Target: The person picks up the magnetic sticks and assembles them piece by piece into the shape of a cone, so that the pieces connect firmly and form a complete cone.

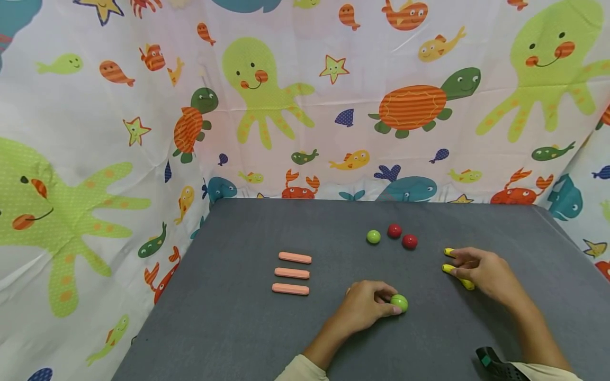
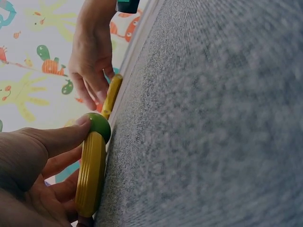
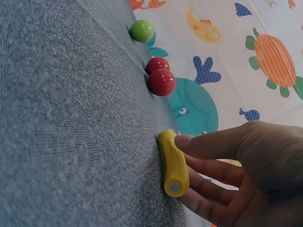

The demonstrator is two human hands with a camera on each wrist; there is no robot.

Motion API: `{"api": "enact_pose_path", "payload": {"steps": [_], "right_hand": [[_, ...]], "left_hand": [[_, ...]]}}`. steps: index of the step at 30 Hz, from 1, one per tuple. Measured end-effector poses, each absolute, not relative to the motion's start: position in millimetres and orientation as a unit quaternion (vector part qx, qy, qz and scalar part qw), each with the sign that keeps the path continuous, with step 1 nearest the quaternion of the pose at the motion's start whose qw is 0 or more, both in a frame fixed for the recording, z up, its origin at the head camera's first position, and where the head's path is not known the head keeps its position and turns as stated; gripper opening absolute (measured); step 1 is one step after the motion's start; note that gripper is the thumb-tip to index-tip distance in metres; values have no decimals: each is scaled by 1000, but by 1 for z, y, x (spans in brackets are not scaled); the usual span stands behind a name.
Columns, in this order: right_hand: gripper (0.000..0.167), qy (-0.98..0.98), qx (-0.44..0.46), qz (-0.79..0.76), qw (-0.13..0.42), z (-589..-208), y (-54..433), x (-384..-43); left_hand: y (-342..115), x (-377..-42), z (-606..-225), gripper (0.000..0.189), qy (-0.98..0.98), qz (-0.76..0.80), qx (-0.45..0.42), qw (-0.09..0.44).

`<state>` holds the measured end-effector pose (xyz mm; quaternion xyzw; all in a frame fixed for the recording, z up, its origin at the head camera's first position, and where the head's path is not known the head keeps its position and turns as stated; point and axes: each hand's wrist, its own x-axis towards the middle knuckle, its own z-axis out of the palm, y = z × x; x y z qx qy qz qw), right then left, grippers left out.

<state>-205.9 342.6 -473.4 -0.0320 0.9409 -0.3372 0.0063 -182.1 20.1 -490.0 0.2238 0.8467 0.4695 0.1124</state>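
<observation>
My left hand (image 1: pixel 364 307) pinches a glossy green ball (image 1: pixel 399 302) just above or on the grey table. In the left wrist view, the thumb presses the green ball (image 2: pixel 100 126), and a ridged yellow stick (image 2: pixel 92 175) shows close beside it; I cannot tell whether the fingers touch that stick. My right hand (image 1: pixel 488 272) is at two short yellow sticks, one farther back (image 1: pixel 449 252) and one nearer (image 1: pixel 464 283). In the right wrist view, its thumb and fingers hold a slightly bent yellow stick (image 3: pixel 173 163) with a pale round end.
Behind the hands lie another green ball (image 1: pixel 374 236) and two red balls (image 1: pixel 394 230). To the left, three salmon-pink sticks (image 1: pixel 292 273) form a column. A printed curtain (image 1: pixel 305 106) borders the grey table (image 1: pixel 229 317) at the back and sides.
</observation>
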Motion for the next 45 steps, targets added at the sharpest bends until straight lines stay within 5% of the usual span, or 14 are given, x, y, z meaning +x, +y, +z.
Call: {"api": "enact_pose_path", "payload": {"steps": [24, 45], "right_hand": [[27, 957, -45, -288, 6, -467, 324, -208], [41, 922, -27, -382, 57, -464, 287, -204]], "left_hand": [[20, -183, -488, 26, 843, 475, 225, 116], [20, -182, -488, 27, 841, 477, 225, 119]]}}
